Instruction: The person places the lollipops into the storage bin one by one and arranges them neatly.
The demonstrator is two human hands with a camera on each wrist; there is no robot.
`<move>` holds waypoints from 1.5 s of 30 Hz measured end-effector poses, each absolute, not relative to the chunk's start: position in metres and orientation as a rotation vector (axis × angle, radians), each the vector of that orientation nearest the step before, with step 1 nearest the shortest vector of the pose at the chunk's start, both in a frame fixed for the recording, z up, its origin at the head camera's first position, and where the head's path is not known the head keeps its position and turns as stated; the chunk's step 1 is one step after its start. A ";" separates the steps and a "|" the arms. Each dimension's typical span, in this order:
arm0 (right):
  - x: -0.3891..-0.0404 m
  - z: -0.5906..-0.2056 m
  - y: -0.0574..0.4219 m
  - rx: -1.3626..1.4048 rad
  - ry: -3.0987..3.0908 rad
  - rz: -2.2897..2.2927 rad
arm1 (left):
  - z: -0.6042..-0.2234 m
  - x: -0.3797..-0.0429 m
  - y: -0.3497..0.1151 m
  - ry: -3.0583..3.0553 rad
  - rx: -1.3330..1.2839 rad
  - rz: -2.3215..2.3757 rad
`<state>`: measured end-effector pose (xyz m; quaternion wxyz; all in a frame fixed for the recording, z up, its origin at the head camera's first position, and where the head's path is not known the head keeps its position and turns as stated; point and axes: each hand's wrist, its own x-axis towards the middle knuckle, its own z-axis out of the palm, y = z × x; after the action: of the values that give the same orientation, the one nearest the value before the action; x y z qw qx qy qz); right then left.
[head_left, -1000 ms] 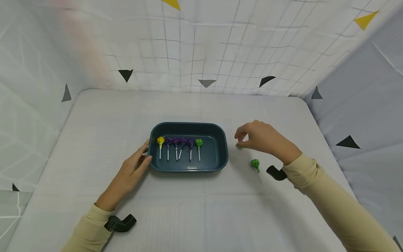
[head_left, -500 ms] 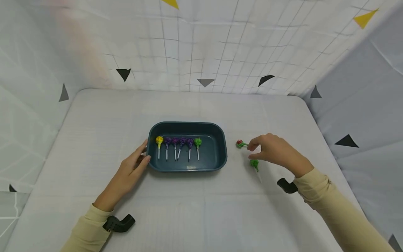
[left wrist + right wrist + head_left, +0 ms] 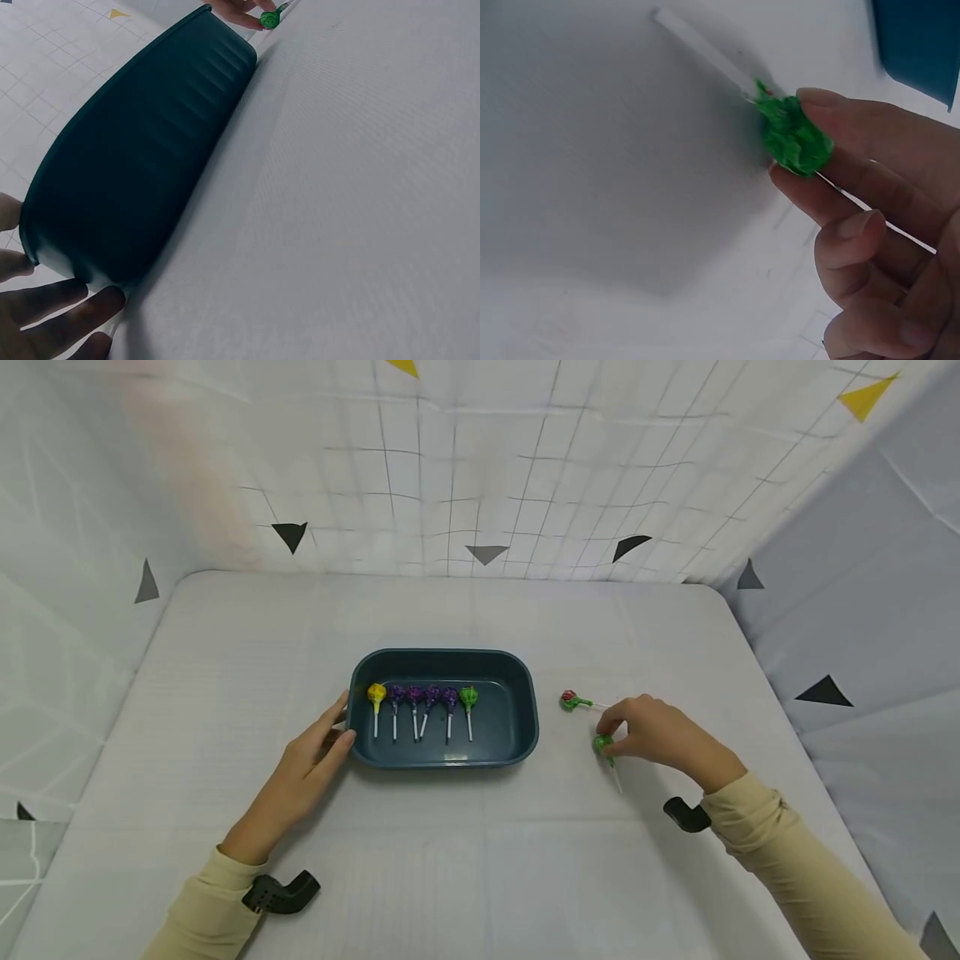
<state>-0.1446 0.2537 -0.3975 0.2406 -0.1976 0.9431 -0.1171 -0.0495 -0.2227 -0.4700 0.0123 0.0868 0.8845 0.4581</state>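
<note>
My right hand (image 3: pixel 660 735) pinches the wrapped head of a green lollipop (image 3: pixel 796 139) between thumb and fingertips, its white stick sticking out free. Just beyond lies a red-and-green lollipop (image 3: pixel 570 699) on the table, stick toward the hand. My left hand (image 3: pixel 303 777) touches the outside of the dark teal tray (image 3: pixel 442 758) at its left end, fingers spread along the wall. Inside the tray, a row of lollipops runs from a yellow lollipop (image 3: pixel 377 693) through several purple lollipops (image 3: pixel 413 695) to another green lollipop (image 3: pixel 468 696), all with sticks toward me.
A white-covered table (image 3: pixel 480 860) carries everything, with white sheets behind and at the sides. Black camera mounts (image 3: pixel 281 893) sit on both wrists. The tray's raised wall stands between its lollipops and the right hand.
My right hand has left the red-and-green lollipop, moved nearer and right, and taken hold of the green one. The red-and-green lollipop now lies uncovered. My left hand stays at the tray.
</note>
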 end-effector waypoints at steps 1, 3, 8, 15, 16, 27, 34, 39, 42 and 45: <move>-0.145 -0.398 0.254 -0.539 2.578 -0.323 | -0.470 -0.049 -0.223 2.757 0.270 1.429; -0.145 -0.400 0.254 -0.538 2.577 -0.322 | -0.469 -0.049 -0.223 2.760 0.271 1.431; -0.145 -0.401 0.253 -0.542 2.575 -0.327 | -0.469 -0.049 -0.223 2.769 0.283 1.438; -0.145 -0.400 0.252 -0.567 2.572 -0.324 | -0.470 -0.049 -0.224 2.767 0.284 1.440; -0.145 -0.400 0.252 -0.572 2.572 -0.324 | -0.470 -0.049 -0.224 2.766 0.282 1.440; -0.147 -0.400 0.246 -0.637 2.556 -0.290 | -0.470 -0.050 -0.224 2.752 0.284 1.448; -0.151 -0.396 0.237 -0.679 2.558 -0.273 | -0.470 -0.050 -0.223 2.752 0.284 1.453; -0.153 -0.391 0.230 -0.700 2.563 -0.263 | -0.470 -0.050 -0.223 2.745 0.283 1.455; -0.155 -0.387 0.226 -0.711 2.561 -0.257 | -0.471 -0.050 -0.223 2.743 0.284 1.457; -0.157 -0.382 0.222 -0.717 2.562 -0.242 | -0.471 -0.050 -0.223 2.744 0.287 1.459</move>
<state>-0.1571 0.2223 -0.3819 0.2331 -0.2609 0.9326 -0.0882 -0.0501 -0.2234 -0.4712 0.0106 0.0920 0.8792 0.4674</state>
